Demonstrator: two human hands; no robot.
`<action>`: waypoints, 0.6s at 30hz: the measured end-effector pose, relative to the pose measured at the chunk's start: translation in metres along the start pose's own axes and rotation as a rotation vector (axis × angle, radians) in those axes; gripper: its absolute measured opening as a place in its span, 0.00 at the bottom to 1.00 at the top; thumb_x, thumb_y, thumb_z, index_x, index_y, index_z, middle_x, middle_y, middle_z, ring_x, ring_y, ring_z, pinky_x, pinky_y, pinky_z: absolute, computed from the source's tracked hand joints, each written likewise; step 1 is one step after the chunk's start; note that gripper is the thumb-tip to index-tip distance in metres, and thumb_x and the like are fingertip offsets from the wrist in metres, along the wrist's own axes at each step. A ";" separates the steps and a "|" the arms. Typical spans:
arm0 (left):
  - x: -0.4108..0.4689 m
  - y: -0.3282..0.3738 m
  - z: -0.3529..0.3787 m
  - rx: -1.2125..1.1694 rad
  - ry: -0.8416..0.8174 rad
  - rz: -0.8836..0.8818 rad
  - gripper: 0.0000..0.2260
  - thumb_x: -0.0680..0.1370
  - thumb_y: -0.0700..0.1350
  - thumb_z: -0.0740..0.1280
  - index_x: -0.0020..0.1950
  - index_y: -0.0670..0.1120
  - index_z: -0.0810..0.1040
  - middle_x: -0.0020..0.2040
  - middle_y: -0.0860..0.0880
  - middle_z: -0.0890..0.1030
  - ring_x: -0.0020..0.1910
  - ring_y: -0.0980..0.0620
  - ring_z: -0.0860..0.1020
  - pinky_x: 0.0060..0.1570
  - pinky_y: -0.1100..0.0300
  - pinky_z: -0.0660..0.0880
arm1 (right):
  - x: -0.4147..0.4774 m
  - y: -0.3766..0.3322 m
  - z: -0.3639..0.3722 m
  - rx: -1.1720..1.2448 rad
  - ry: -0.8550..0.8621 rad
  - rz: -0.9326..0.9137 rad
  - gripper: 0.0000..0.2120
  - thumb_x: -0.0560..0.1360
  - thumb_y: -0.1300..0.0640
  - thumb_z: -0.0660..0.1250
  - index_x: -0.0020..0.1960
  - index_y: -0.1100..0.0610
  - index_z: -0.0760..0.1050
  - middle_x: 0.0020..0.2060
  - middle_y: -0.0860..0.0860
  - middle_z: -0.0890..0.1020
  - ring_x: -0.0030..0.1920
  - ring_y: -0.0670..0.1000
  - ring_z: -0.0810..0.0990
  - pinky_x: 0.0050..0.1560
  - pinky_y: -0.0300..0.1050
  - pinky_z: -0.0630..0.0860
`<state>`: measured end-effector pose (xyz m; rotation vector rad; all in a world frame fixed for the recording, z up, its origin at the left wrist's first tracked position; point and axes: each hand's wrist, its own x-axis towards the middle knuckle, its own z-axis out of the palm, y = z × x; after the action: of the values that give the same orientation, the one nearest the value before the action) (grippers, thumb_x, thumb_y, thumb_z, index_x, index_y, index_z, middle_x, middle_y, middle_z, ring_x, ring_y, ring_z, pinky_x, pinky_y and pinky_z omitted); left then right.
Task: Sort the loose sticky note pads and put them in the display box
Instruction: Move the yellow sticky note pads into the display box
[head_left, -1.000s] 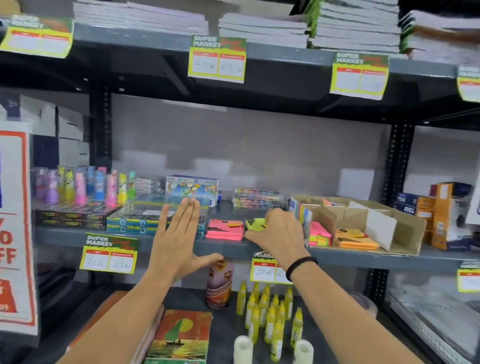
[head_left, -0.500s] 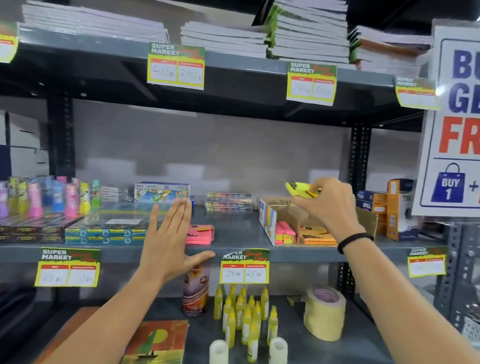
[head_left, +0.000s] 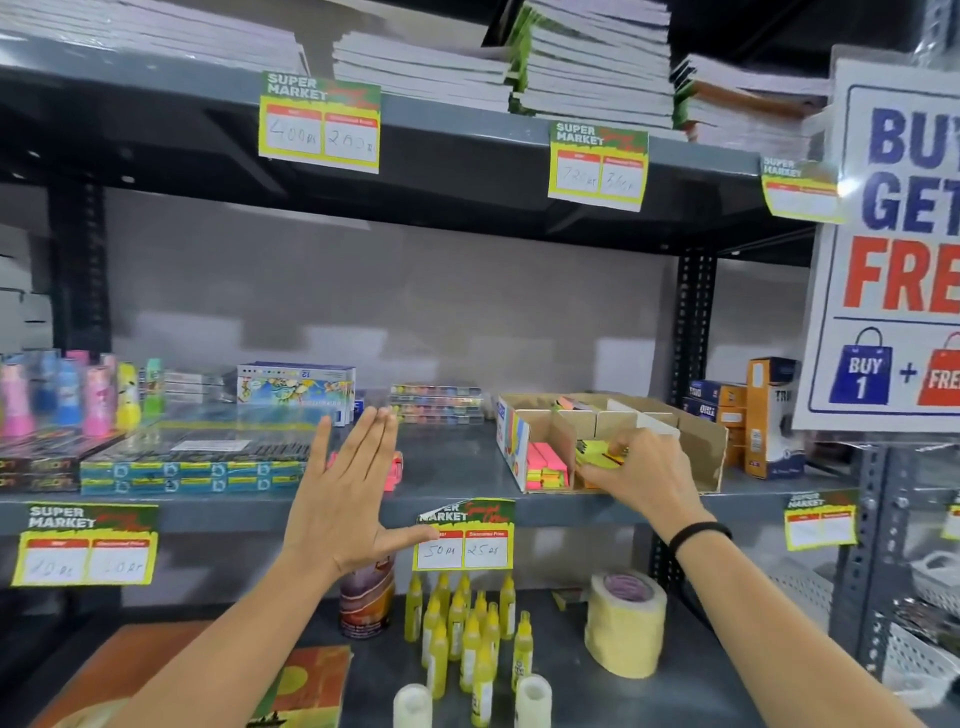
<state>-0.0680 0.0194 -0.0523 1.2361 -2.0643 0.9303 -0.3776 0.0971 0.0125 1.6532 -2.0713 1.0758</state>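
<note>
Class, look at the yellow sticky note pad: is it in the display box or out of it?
In, but not released: the right hand holds the yellow pad low inside the display box, beside the pink pads.

A grey metal shelf (head_left: 457, 462) carries an open cardboard display box (head_left: 706, 441) toward three o'clock, loose pink sticky note pads (head_left: 393, 470) at centre, flat blue pencil boxes (head_left: 197, 467) toward nine o'clock, and orange cartons (head_left: 769, 415) far right.

1 head cam, facing fwd at shelves (head_left: 467, 478).
</note>
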 end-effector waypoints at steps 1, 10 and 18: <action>0.000 0.000 0.000 0.006 -0.003 -0.006 0.54 0.70 0.80 0.47 0.77 0.35 0.60 0.77 0.39 0.61 0.78 0.45 0.56 0.74 0.35 0.52 | 0.000 0.001 0.002 -0.016 -0.002 0.002 0.18 0.66 0.44 0.74 0.38 0.61 0.81 0.31 0.54 0.82 0.33 0.52 0.79 0.32 0.44 0.75; 0.000 0.002 0.002 0.028 -0.022 -0.016 0.55 0.69 0.80 0.47 0.77 0.35 0.59 0.78 0.38 0.60 0.78 0.41 0.58 0.73 0.34 0.54 | -0.001 0.006 0.010 -0.094 0.010 -0.018 0.19 0.68 0.39 0.68 0.35 0.56 0.78 0.27 0.51 0.78 0.30 0.51 0.77 0.29 0.42 0.73; -0.002 -0.002 -0.003 0.008 -0.051 -0.011 0.56 0.68 0.81 0.48 0.78 0.35 0.58 0.79 0.40 0.59 0.78 0.43 0.57 0.74 0.36 0.53 | 0.000 0.007 0.008 -0.030 0.108 -0.085 0.21 0.69 0.40 0.61 0.40 0.57 0.81 0.28 0.52 0.80 0.30 0.51 0.78 0.30 0.44 0.77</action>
<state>-0.0653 0.0218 -0.0517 1.2871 -2.0927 0.9117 -0.3822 0.0923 0.0042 1.6158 -1.9227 1.0772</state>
